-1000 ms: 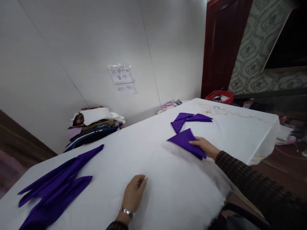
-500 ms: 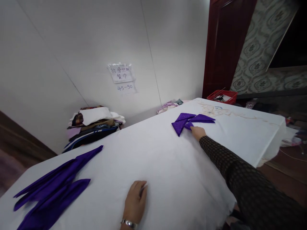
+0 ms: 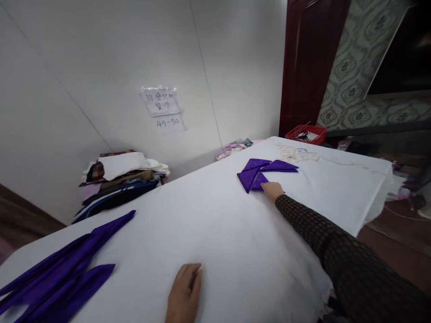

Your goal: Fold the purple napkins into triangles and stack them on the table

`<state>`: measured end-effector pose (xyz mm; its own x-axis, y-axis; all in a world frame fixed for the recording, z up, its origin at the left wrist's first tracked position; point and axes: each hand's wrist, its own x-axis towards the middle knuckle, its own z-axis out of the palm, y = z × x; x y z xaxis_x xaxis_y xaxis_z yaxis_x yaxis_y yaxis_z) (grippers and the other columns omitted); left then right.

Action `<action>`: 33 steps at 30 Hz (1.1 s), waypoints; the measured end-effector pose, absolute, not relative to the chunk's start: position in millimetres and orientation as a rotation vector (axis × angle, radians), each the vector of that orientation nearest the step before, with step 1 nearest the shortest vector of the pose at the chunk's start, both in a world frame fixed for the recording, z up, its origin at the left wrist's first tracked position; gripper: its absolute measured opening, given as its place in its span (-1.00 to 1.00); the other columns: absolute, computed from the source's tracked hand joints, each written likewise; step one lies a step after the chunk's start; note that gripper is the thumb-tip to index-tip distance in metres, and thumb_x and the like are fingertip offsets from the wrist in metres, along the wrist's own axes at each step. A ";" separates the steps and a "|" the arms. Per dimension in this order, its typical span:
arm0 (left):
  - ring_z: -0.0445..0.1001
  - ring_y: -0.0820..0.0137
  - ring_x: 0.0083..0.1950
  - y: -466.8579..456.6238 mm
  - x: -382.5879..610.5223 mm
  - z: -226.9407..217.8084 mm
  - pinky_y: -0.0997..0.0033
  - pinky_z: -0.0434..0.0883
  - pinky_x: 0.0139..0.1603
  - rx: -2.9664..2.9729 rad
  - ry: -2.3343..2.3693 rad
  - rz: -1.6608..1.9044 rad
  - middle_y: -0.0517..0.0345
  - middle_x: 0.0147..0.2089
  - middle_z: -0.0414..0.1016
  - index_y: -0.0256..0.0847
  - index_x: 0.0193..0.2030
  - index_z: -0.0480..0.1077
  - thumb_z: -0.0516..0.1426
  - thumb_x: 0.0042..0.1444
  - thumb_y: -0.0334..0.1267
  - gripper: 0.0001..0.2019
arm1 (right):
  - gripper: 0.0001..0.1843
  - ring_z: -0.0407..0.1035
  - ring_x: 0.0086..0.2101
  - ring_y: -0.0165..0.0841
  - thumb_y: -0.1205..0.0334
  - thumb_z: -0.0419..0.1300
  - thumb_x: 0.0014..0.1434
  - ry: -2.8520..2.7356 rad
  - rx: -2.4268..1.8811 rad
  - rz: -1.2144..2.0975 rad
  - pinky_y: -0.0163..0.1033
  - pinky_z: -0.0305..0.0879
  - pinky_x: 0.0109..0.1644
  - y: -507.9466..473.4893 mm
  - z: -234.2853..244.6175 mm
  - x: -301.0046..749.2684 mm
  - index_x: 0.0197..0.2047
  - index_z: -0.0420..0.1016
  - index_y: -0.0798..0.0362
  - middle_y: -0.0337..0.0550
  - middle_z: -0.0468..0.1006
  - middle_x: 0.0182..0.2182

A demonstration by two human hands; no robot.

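Observation:
Several folded purple napkins (image 3: 249, 180) lie close together on the far right part of the white-covered table (image 3: 202, 215), their triangular shapes angled around one another. My right hand (image 3: 272, 191) reaches out and pinches the edge of the nearest purple napkin (image 3: 259, 181), which lies flat beside the others. Close to the table's front, my left hand (image 3: 184, 289) rests on the cloth, fingers loosely curled and thumb a little apart; nothing shows in it. More purple cloth (image 3: 72, 269), in long pointed folds, spreads at the left, partly cut off by the frame.
Beyond the table, a tall pile of folded clothes (image 3: 121, 179) stands against the white wall. A smaller heap of fabric (image 3: 232, 149) lies further right. Past the far end is a red basket (image 3: 308, 134). Handwritten signs (image 3: 164, 107) hang on the wall.
My right hand has moved the napkin it pinches nearer and to the left, so more of it shows as a flat triangle. The left hand stays on the table; the view has shifted slightly.

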<state>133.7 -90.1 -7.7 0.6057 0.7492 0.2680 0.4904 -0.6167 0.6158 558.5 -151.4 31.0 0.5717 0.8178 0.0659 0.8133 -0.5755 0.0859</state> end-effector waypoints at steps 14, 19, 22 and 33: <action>0.47 0.31 -0.17 -88.8 133.5 -7.9 0.30 0.46 -0.10 2.310 1.004 0.694 0.12 -0.22 0.48 -0.10 -0.26 0.44 0.01 0.12 -0.06 -0.75 | -0.68 0.45 -0.19 -0.21 0.40 -0.10 0.25 1.473 2.719 0.164 -0.20 0.25 -0.18 -151.4 32.7 539.4 -0.08 0.43 0.11 0.11 0.56 -0.24; 0.49 0.31 -0.20 -88.8 134.4 -6.4 0.32 0.47 -0.14 2.296 1.008 0.732 0.13 -0.23 0.49 -0.09 -0.27 0.45 0.04 0.09 -0.05 -0.76 | -0.69 0.46 -0.20 -0.19 0.41 -0.10 0.24 1.492 2.717 0.173 -0.19 0.25 -0.20 -149.1 31.5 531.4 -0.11 0.45 0.12 0.11 0.56 -0.27; 0.49 0.31 -0.21 -88.7 135.0 -5.9 0.32 0.47 -0.15 2.296 1.001 0.735 0.14 -0.24 0.49 -0.10 -0.27 0.45 0.04 0.09 -0.05 -0.75 | -0.68 0.46 -0.21 -0.18 0.43 -0.10 0.22 1.504 2.713 0.172 -0.19 0.25 -0.21 -148.4 30.7 529.2 -0.12 0.45 0.13 0.10 0.56 -0.27; 0.47 0.29 -0.19 -87.9 132.7 -8.9 0.28 0.47 -0.13 2.294 0.978 0.721 0.10 -0.23 0.48 -0.11 -0.27 0.45 0.02 0.11 -0.04 -0.74 | -0.60 0.40 -0.14 -0.14 0.20 -0.03 0.25 1.534 2.756 0.194 -0.13 0.23 -0.13 -152.9 22.1 520.8 0.12 0.28 0.13 0.14 0.49 -0.11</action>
